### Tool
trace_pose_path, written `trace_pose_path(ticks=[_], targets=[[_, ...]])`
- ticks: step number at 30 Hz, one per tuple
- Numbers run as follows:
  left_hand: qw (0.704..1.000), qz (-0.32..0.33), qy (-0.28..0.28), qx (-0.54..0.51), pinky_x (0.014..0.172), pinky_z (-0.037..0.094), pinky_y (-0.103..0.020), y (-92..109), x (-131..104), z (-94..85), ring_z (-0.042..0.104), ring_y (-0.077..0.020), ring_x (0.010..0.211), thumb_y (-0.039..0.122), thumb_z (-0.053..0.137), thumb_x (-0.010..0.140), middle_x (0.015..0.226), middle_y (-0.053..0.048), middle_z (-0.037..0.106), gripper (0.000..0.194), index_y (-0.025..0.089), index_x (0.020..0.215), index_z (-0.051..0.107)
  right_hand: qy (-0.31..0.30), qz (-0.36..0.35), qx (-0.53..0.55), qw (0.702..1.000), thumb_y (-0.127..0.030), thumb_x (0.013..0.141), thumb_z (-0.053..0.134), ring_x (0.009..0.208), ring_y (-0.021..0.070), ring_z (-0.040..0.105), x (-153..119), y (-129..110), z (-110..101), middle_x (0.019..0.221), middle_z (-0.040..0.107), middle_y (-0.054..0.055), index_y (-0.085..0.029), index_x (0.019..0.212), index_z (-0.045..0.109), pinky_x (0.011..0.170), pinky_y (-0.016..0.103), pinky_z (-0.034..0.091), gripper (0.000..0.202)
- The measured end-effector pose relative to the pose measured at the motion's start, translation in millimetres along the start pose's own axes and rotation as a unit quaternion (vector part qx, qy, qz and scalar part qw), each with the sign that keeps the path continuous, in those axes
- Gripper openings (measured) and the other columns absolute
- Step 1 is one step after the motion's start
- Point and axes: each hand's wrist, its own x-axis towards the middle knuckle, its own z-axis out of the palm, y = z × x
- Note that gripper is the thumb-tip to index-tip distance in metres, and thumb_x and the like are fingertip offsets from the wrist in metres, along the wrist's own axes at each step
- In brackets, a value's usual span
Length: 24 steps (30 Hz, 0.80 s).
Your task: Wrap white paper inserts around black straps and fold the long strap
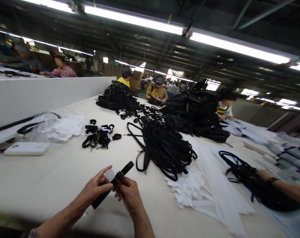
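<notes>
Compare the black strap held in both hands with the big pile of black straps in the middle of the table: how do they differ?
The black strap is single, straight and lifted off the table between the left hand and right hand; the pile of straps is many, looped and tangled, lying untouched. The held strap shows a metal buckle beside a white piece; the pile's hardware is mostly hidden. Both are black and narrow.

no legible text, no labels, no brands, no numbers, no signs
</notes>
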Motion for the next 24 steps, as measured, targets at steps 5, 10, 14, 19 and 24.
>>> trace_pose_path(ticks=[5, 10, 14, 19, 24], targets=[[0.994, -0.022, -0.035, 0.098, 0.082, 0.051, -0.036, 6.6, -4.8, -3.3, 0.068, -0.0276, 0.087, 0.052, 0.072, 0.075, 0.085, -0.004, 0.074, 0.041, 0.016, 0.093, 0.075, 0.029, 0.021, -0.022, 0.999, -0.044, 0.065, 0.081, 0.053, 0.0115, 0.057, -5.9, 5.8, -4.5, 0.073, 0.07, 0.003, -0.014, 0.087, 0.071, 0.048, 0.022, 0.038, 0.038], [0.933, 0.099, 0.003, 0.345, 0.082, 0.048, -0.031, 8.2, -11.4, -10.7, 0.066, -0.023, 0.089, 0.041, 0.061, 0.088, 0.09, -0.002, 0.073, 0.024, 0.026, 0.099, 0.077, 0.071, 0.066, 0.001, 0.995, -0.035, 0.058, 0.082, 0.057, 0.0134, 0.058, -23.6, 28.3, -9.3, 0.069, 0.069, 0.001, -0.016, 0.088, 0.071, 0.053, 0.024, 0.039, 0.037], [0.892, 0.13, -0.019, 0.432, 0.087, 0.046, -0.034, -14.3, -13.9, -13.6, 0.066, -0.0224, 0.092, 0.036, 0.057, 0.093, 0.093, -0.003, 0.073, 0.025, 0.031, 0.109, 0.075, 0.083, 0.036, -0.022, 0.996, -0.022, 0.066, 0.065, 0.065, 0.0139, 0.059, -38.7, 42.3, -3.9, 0.072, 0.071, 0.0, -0.018, 0.084, 0.078, 0.064, 0.025, 0.043, 0.022], [0.871, 0.132, -0.004, 0.472, 0.09, 0.046, -0.036, -46.5, -16.9, -13.6, 0.064, -0.0225, 0.097, 0.036, 0.058, 0.093, 0.1, -0.002, 0.071, 0.024, 0.034, 0.112, 0.072, 0.074, -0.065, -0.143, 0.985, -0.019, 0.077, 0.057, 0.095, 0.0215, 0.067, -49.1, 36.1, 6.3, 0.096, 0.076, 0.003, -0.024, 0.092, 0.08, 0.09, 0.032, 0.048, 0.028], [0.867, 0.149, 0.009, 0.476, 0.094, 0.048, -0.038, -52.9, -15.6, -13.5, 0.065, -0.0229, 0.108, 0.032, 0.056, 0.093, 0.119, -0.002, 0.07, 0.025, 0.033, 0.112, 0.071, 0.105, -0.15, -0.244, 0.952, -0.018, 0.086, 0.055, 0.104, 0.0199, 0.065, -51.2, 32.4, 12.2, 0.106, 0.072, 0.003, -0.028, 0.096, 0.078, 0.097, 0.033, 0.048, 0.027]])
